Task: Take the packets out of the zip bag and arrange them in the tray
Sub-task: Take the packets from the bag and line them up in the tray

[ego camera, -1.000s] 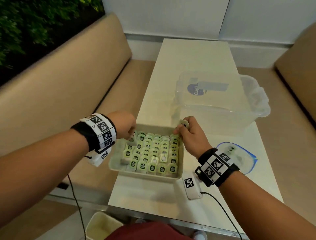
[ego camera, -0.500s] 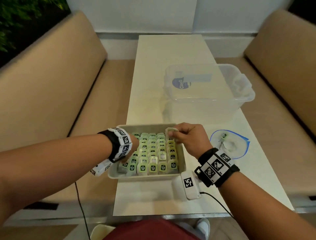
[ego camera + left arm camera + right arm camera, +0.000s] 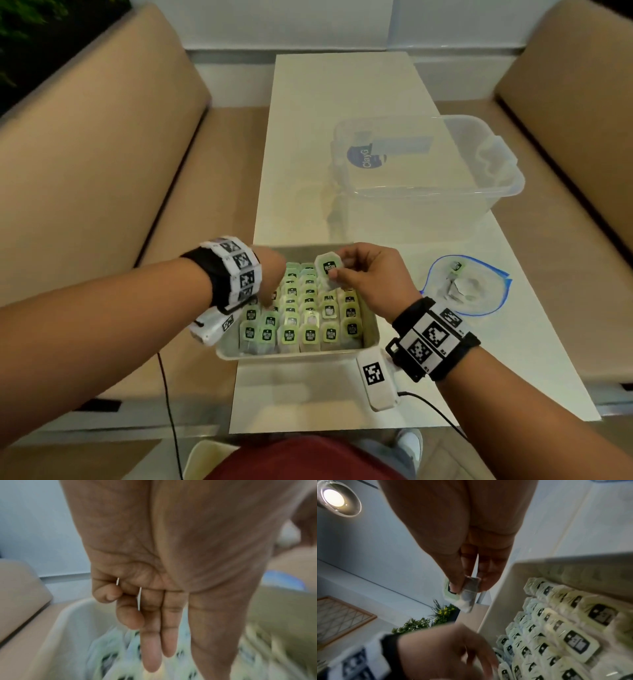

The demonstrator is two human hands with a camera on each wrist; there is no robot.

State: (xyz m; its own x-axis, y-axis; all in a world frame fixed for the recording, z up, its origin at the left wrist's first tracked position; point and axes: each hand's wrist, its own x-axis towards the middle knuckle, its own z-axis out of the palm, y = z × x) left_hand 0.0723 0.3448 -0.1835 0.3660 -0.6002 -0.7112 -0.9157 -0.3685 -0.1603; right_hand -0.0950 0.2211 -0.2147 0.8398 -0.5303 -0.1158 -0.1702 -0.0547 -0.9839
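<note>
A white tray (image 3: 294, 354) near the table's front edge is packed with rows of upright green-labelled packets (image 3: 308, 318). My right hand (image 3: 334, 270) pinches one packet (image 3: 327, 265) between thumb and fingertips, just above the tray's far rows. The right wrist view shows the same packet (image 3: 468, 599) held beside the tray wall (image 3: 573, 572). My left hand (image 3: 269, 301) reaches down into the tray's left columns. In the left wrist view two straight fingers (image 3: 152, 655) point at the blurred packets. The blue-edged zip bag (image 3: 479, 294) lies flat to the right, with a few packets (image 3: 457, 269) inside.
A clear plastic tub (image 3: 513, 178) stands behind the tray on the pale table (image 3: 325, 102). Tan benches (image 3: 85, 171) run along both sides. Cables hang from both wrist cameras off the table's front edge. A white bin (image 3: 205, 459) sits below.
My right hand has lifted its packet from the tray's far right corner to above the far rows. The left hand has moved from the far left corner down into the left columns.
</note>
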